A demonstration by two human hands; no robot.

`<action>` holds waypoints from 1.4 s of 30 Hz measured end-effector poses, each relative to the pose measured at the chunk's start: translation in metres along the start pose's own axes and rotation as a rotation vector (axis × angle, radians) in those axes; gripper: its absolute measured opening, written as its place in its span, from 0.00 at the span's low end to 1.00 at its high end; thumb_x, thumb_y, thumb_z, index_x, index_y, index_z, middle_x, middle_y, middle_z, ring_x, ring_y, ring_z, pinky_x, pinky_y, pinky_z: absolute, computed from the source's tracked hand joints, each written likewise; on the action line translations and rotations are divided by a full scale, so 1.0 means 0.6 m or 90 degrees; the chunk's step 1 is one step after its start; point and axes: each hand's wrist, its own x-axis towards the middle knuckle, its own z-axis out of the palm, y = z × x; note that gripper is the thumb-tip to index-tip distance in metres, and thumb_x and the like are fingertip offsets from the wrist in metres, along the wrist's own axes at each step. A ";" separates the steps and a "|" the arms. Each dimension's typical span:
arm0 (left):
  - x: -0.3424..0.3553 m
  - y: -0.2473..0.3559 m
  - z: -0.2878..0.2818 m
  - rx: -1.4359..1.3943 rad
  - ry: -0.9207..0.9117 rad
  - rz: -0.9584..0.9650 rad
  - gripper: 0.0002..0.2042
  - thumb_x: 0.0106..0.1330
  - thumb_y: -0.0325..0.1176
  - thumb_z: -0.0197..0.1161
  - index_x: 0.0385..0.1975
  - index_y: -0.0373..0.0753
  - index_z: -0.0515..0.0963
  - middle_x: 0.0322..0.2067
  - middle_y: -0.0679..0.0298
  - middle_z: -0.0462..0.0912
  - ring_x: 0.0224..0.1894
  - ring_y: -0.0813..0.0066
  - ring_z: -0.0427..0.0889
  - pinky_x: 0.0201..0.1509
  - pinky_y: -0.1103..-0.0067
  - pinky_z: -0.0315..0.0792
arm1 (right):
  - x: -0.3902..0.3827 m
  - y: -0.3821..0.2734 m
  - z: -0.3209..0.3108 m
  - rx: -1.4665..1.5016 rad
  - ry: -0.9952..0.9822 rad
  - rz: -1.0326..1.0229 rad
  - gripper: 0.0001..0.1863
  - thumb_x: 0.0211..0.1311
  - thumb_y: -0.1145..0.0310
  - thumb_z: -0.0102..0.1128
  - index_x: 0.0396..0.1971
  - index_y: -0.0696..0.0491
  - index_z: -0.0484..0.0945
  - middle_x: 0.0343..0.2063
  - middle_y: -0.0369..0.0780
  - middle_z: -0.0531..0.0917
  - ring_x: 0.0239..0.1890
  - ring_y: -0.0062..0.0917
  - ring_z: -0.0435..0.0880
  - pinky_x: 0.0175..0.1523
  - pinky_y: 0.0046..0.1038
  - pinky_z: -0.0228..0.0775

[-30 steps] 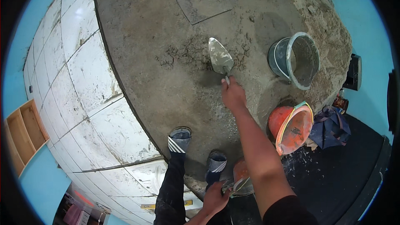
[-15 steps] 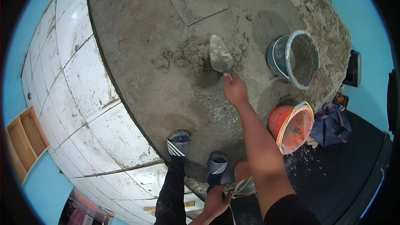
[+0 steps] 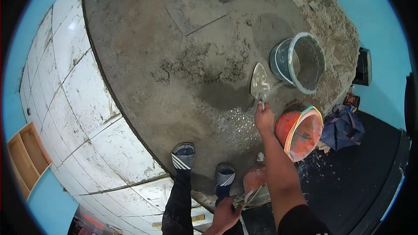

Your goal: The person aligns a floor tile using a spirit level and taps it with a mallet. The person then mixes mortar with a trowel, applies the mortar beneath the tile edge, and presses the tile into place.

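A pointed metal trowel (image 3: 260,80) with a pale, smeared blade is in my right hand (image 3: 264,118), whose fingers close round its handle. The blade is above wet grey mortar (image 3: 198,63), just left of a dark grey bucket (image 3: 278,61). My left hand (image 3: 227,213) is low in the picture, closed on the handle of a reddish bucket (image 3: 253,177), which is partly hidden behind my right forearm. An upright orange bucket wall (image 3: 285,125) shows beside my right hand; that bucket leans, with its opening toward the right.
My feet in striped slides stand near white tiles (image 3: 100,152). A square slab (image 3: 195,11) lies farther up. Rough mortar edging (image 3: 335,61), a dark bag (image 3: 342,128), black flooring (image 3: 348,182) and blue walls (image 3: 387,39) are to the right. A wooden shelf unit (image 3: 28,156) is at the left.
My right hand and the trowel have moved right and downward, toward the grey bucket. My left hand still grips the lower bucket. The view has shifted slightly.
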 end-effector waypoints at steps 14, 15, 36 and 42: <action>-0.011 -0.001 -0.001 0.012 -0.082 -0.033 0.18 0.70 0.32 0.62 0.55 0.31 0.75 0.44 0.43 0.80 0.47 0.42 0.78 0.50 0.57 0.75 | -0.050 -0.290 0.140 -0.021 -0.113 -0.129 0.27 0.72 0.53 0.52 0.62 0.55 0.68 0.47 0.56 0.84 0.45 0.53 0.87 0.53 0.49 0.79; -0.013 -0.001 -0.003 0.001 -0.045 -0.016 0.16 0.70 0.32 0.61 0.54 0.32 0.76 0.43 0.45 0.80 0.46 0.43 0.78 0.50 0.57 0.74 | -0.072 -0.294 0.147 -0.041 -0.079 -0.179 0.26 0.71 0.58 0.54 0.63 0.54 0.66 0.51 0.54 0.81 0.45 0.50 0.87 0.52 0.47 0.80; -0.007 -0.019 -0.009 -0.018 0.041 -0.020 0.14 0.72 0.37 0.60 0.47 0.32 0.77 0.45 0.43 0.78 0.50 0.43 0.78 0.52 0.55 0.73 | -0.121 -0.206 0.032 -0.177 -0.232 -0.204 0.27 0.64 0.71 0.58 0.62 0.58 0.64 0.51 0.57 0.81 0.51 0.51 0.84 0.57 0.47 0.77; -0.006 -0.030 0.019 -0.004 0.004 0.025 0.14 0.72 0.37 0.61 0.49 0.33 0.77 0.43 0.46 0.78 0.42 0.46 0.78 0.46 0.57 0.73 | 0.013 -0.264 0.066 -0.135 -0.124 -0.222 0.24 0.63 0.68 0.60 0.58 0.57 0.68 0.45 0.57 0.84 0.49 0.54 0.84 0.54 0.51 0.76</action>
